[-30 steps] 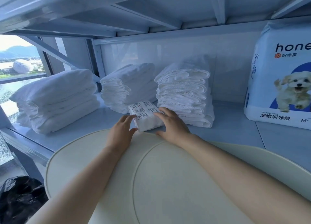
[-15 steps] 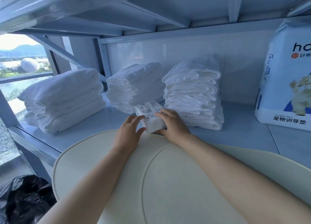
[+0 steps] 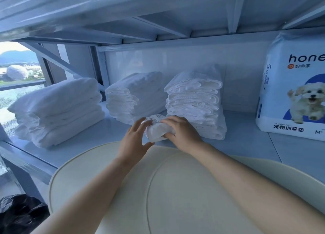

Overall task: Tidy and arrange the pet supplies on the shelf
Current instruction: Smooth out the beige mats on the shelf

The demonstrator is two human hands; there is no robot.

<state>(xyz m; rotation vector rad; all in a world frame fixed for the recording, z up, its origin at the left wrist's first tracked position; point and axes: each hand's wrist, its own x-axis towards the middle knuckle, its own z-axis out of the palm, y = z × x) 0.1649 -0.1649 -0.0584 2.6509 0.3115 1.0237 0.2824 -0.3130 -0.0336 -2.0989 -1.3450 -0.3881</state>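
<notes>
Head view: over the last sec the small wrapped pack (image 3: 155,130) went from lying label-up to tipped toward its edge. It sat mid-frame at the shelf (image 3: 246,140) front, just before the rightmost of 3 folded white stacks (image 3: 193,100). The right hand (image 3: 182,133) gripped its right end, fingers curled over. The left hand (image 3: 131,142) was open, straight fingers touching its left side. Prob. being squared up w/ the stacks, not yet placed.
</notes>
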